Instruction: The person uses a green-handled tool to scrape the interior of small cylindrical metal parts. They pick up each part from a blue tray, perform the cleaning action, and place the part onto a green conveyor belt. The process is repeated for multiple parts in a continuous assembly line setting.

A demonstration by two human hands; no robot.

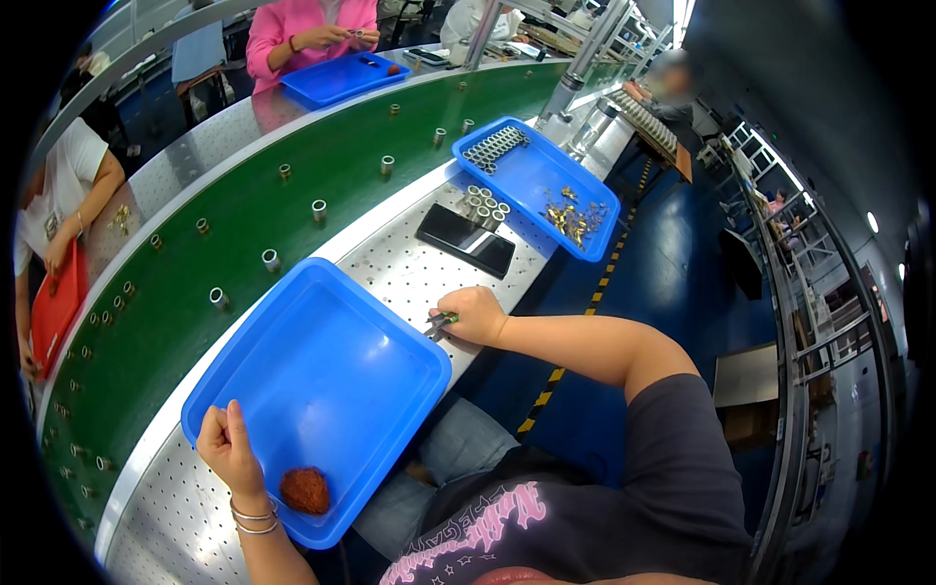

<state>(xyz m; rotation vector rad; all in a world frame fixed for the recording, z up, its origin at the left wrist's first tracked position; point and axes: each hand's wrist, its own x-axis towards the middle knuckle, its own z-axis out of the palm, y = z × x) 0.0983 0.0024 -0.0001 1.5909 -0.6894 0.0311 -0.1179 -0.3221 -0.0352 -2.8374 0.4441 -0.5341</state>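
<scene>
My right hand (475, 316) is closed around small pliers (441, 324) with green on the handle, their metal end by the right edge of a large blue tray (317, 351). Over that tray's left edge is my left hand (226, 441), fingers curled and thumb raised; whatever it may hold is hidden. A rough reddish-brown lump (304, 490) lies in the tray's near end, close to my left wrist. Beyond my right hand, a black phone (466, 240) rests on the perforated metal bench (390, 268).
Metal sleeves (319, 209) stand spaced along the green conveyor (244, 224). A second blue tray (546, 200) holds rows of metal rings and loose brass-coloured pieces; several metal cylinders (485, 207) stand beside it. Across the conveyor, co-workers sit by a blue tray (336, 80) and a red tray (60, 310).
</scene>
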